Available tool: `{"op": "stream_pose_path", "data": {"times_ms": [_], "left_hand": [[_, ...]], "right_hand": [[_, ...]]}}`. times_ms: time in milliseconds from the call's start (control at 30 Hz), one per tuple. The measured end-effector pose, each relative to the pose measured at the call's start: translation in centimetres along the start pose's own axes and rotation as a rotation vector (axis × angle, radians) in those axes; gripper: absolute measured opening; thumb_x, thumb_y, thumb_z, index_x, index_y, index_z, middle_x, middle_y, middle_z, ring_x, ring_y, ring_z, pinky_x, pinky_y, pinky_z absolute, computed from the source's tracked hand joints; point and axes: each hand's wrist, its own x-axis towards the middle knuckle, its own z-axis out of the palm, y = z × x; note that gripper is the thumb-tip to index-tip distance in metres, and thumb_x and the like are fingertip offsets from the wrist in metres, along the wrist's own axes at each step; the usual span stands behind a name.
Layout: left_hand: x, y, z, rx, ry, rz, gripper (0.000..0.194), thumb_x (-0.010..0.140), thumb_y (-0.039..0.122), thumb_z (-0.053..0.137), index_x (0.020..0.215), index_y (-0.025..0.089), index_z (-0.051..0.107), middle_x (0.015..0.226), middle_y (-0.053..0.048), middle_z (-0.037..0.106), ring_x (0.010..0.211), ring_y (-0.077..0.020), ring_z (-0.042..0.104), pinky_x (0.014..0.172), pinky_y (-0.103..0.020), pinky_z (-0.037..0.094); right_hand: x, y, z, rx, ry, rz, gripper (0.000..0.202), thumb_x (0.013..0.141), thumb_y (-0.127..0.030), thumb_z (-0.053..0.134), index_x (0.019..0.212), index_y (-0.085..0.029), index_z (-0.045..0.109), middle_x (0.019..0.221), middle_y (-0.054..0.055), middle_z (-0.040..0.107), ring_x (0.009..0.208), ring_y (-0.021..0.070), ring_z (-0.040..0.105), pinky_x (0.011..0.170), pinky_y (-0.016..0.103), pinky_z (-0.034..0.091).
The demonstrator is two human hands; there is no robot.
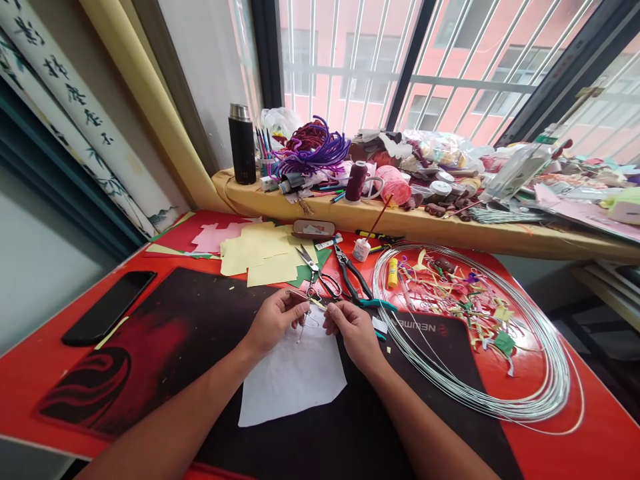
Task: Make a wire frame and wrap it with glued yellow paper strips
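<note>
Over a white sheet of paper point(295, 387), my left hand point(274, 321) pinches a small bent wire piece point(311, 324), whose thin loops and legs hang below the fingers. My right hand point(356, 332) is closed at the fingertips on the end of a narrow yellow paper strip point(318, 304), which reaches across to the wire. The fingers partly hide where the strip and wire meet. Just beyond the hands lie scissors point(311, 261) with the blades pointing away, and pliers point(353, 275) with dark and teal handles.
A large wire coil point(545, 400) rings coloured paper scraps and a yellow glue stick point(393, 273) at right. Yellow paper sheets point(273, 267) lie behind the scissors, near a small white bottle point(361, 250). A phone point(110, 307) rests at left. The sill holds a black thermos point(242, 150) and craft supplies.
</note>
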Motion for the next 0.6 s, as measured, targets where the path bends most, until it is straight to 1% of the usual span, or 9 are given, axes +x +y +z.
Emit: {"op": "stream_pose_path", "data": {"times_ms": [167, 333, 500, 600], "left_hand": [[0.1, 0.0, -0.2, -0.024, 0.012, -0.007, 0.033, 0.077, 0.044, 0.083, 0.087, 0.017, 0.066, 0.067, 0.001, 0.064, 0.058, -0.0128, 0.057, 0.054, -0.025, 0.044], [0.2, -0.3, -0.4, -0.024, 0.004, -0.034, 0.034, 0.077, 0.044, 0.083, 0.088, 0.017, 0.067, 0.066, 0.001, 0.064, 0.058, -0.013, 0.058, 0.054, -0.024, 0.044], [-0.2, -0.1, 0.0, -0.105, -0.03, -0.144, 0.036, 0.073, 0.043, 0.087, 0.088, 0.017, 0.067, 0.068, 0.001, 0.065, 0.058, -0.0132, 0.06, 0.051, -0.024, 0.044], [-0.3, -0.1, 0.2, -0.133, -0.034, -0.184, 0.037, 0.072, 0.043, 0.088, 0.089, 0.017, 0.068, 0.07, 0.001, 0.065, 0.058, -0.013, 0.062, 0.05, -0.023, 0.045]], "right_hand": [[0.1, 0.0, -0.1, 0.014, 0.011, 0.001, 0.047, 0.091, -0.064, 0.065, 0.078, -0.018, 0.069, 0.068, 0.003, 0.068, 0.057, 0.0161, 0.06, 0.057, 0.029, 0.046], [0.0, 0.0, 0.1, 0.032, 0.025, -0.025, 0.038, 0.091, -0.056, 0.069, 0.096, -0.019, 0.07, 0.075, 0.002, 0.069, 0.059, 0.0155, 0.062, 0.058, 0.029, 0.048], [-0.3, 0.7, 0.5, -0.084, 0.023, -0.081, 0.028, 0.087, -0.045, 0.074, 0.102, -0.021, 0.068, 0.083, 0.002, 0.07, 0.062, 0.0163, 0.064, 0.06, 0.03, 0.052], [-0.5, 1.0, 0.7, -0.16, 0.029, -0.106, 0.023, 0.088, -0.039, 0.073, 0.103, -0.022, 0.069, 0.092, 0.004, 0.072, 0.063, 0.0166, 0.065, 0.061, 0.031, 0.053]]}}
